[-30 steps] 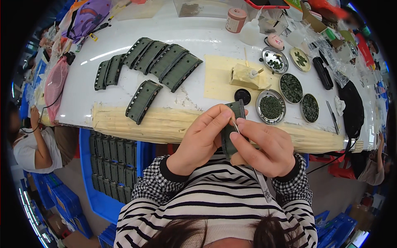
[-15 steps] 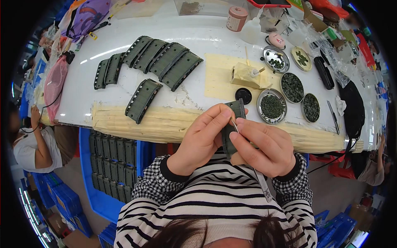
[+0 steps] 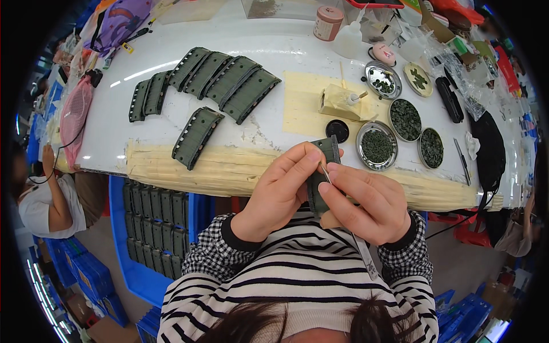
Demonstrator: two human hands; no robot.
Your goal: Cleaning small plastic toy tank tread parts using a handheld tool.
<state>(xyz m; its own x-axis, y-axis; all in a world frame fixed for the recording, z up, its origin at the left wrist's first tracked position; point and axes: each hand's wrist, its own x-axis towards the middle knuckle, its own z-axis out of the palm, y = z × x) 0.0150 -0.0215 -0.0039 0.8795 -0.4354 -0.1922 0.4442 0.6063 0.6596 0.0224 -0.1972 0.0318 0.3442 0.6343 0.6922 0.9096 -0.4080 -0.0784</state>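
In front of my chest, my left hand (image 3: 276, 193) is closed on a dark green curved panel (image 3: 327, 150), which is held upright with rows of small parts along its edges. My right hand (image 3: 369, 204) pinches slim metal tweezers (image 3: 363, 254). Their tip meets the panel beside my left thumb and forefinger; anything tiny at the tip is too small to make out. Similar green panels (image 3: 197, 137) lie on the white table to the left. Nearest on the right are a round steel dish (image 3: 393, 160) of small green pieces and a black round lid (image 3: 337, 131).
More dishes of green bits (image 3: 405, 119) stand at the right. A tape-covered block (image 3: 342, 103) holds a small stick, with a squeeze bottle (image 3: 347, 43) behind. Tan tape pads the table edge (image 3: 189, 171). Below left, a blue crate (image 3: 118, 240) holds stacked panels. Another person (image 3: 51, 200) sits at left.
Almost nothing differs. Both hands keep their grip on the panel and the tweezers, with only a very slight shift of the right hand.
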